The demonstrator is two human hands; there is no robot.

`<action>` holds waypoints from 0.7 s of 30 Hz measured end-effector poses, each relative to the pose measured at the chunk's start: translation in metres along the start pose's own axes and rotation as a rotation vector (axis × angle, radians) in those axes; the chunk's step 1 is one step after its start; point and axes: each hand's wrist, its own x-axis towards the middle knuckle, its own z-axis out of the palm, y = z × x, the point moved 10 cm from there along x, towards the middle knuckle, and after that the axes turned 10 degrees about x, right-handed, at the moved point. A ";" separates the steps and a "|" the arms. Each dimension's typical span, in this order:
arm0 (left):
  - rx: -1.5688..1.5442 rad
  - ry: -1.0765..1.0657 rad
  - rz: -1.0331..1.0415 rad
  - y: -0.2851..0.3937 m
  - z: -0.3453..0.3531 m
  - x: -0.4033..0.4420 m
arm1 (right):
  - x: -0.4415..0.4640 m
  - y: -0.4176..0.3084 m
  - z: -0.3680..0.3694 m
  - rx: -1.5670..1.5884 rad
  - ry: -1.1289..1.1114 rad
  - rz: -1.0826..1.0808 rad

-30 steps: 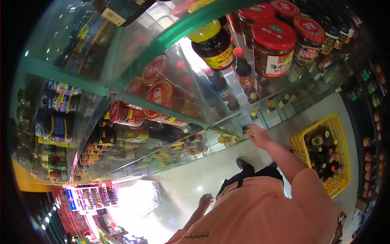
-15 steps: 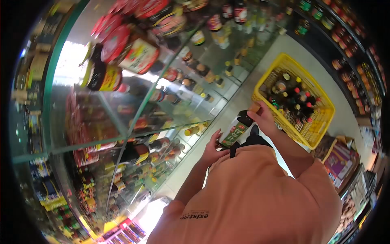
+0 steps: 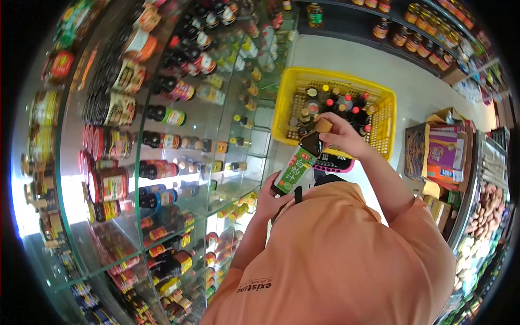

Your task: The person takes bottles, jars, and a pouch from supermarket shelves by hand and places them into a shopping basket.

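A dark sauce bottle (image 3: 295, 171) with a green label and a brown cap is held at a slant in front of my body. My left hand (image 3: 268, 200) is wrapped around its base. Up at the neck, my right hand (image 3: 345, 136) has its fingers closed about the bottle just below the cap (image 3: 324, 125). Beyond the bottle, a yellow plastic basket (image 3: 389, 98) sits on the floor with several dark bottles (image 3: 338, 106) standing in it, their caps red, yellow and black.
Glass shelves (image 3: 142, 119) packed with jars and bottles rise on my left. A dark shelf (image 3: 346, 30) with more jars runs along the far side. On the right are a cardboard box (image 3: 447, 146) of packets and a produce stand (image 3: 485, 214).
My view has turned, so the basket appears further left and the shelves have shifted. Both hands keep hold of the bottle, whose label now shows more clearly.
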 end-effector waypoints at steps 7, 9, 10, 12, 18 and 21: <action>-0.253 -0.057 -0.050 0.034 0.038 0.054 | -0.029 -0.071 -0.074 -0.132 0.060 -0.177; -0.208 -0.001 -0.043 0.031 0.030 0.062 | -0.040 -0.093 -0.093 -0.396 0.223 -0.219; -0.048 0.043 -0.083 0.005 0.016 0.065 | -0.044 -0.098 -0.100 -0.546 0.301 -0.227; 0.114 0.085 -0.126 -0.041 -0.007 0.063 | -0.046 -0.098 -0.102 -0.856 0.350 -0.184; 0.470 0.179 -0.393 -0.222 -0.082 -0.032 | -0.040 -0.034 -0.139 -1.389 0.330 -0.162; 0.152 0.321 -0.505 -0.299 -0.093 -0.113 | -0.038 0.005 -0.172 -1.384 0.396 0.062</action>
